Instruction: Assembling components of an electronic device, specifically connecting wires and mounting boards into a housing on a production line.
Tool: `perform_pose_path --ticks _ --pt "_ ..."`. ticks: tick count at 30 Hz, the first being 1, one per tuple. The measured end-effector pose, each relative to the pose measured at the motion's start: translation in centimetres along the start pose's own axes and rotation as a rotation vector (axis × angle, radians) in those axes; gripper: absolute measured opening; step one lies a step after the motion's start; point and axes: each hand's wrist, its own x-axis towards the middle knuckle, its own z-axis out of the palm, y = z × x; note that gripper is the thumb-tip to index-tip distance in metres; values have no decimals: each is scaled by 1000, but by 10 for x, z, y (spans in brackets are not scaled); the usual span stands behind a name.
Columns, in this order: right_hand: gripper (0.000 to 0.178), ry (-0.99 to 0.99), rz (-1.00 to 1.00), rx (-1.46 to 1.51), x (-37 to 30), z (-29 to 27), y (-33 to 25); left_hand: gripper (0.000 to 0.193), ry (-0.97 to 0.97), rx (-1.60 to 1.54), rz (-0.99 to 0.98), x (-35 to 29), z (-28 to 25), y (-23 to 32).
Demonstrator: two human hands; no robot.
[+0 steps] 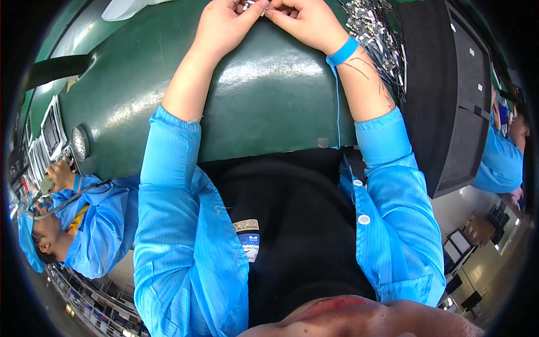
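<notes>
At the top edge, over the green table mat point(275, 106), my left hand point(227, 25) and my right hand point(309, 25) meet fingertip to fingertip. Both are closed in a pinch. A tiny pale bit shows between the thumbs, too small to name. Something silver and shiny shows among my left fingers; whether it is a ring or a part, I cannot tell. Around my right wrist runs a blue wrist strap point(342, 51), its thin cord hanging to the table's near edge. Beside my right forearm lies a pile of thin black cables point(376, 39) with small metal connectors.
Large black trays point(449, 101) stand at the right, past the cables. On the left are a round lamp-like object point(80, 142), a dark curved arm point(59, 72) and stacked frames point(51, 132). A co-worker in blue point(98, 224) works at the left; another blue sleeve point(499, 163) shows at the right.
</notes>
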Motion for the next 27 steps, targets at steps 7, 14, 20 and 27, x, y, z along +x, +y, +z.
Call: perform_pose_path --ticks 7,14,20,27 --pt "18 -5 45 -25 -3 -6 -1 8 -6 -8 -39 -1 6 10" --pt "18 -3 54 9 -4 -9 -11 10 18 70 -52 -2 6 14" --pt "18 -6 46 62 -6 -10 -11 11 16 85 -58 -2 7 17" --pt "19 -16 15 27 -4 -7 -11 11 40 95 -50 -5 5 22"
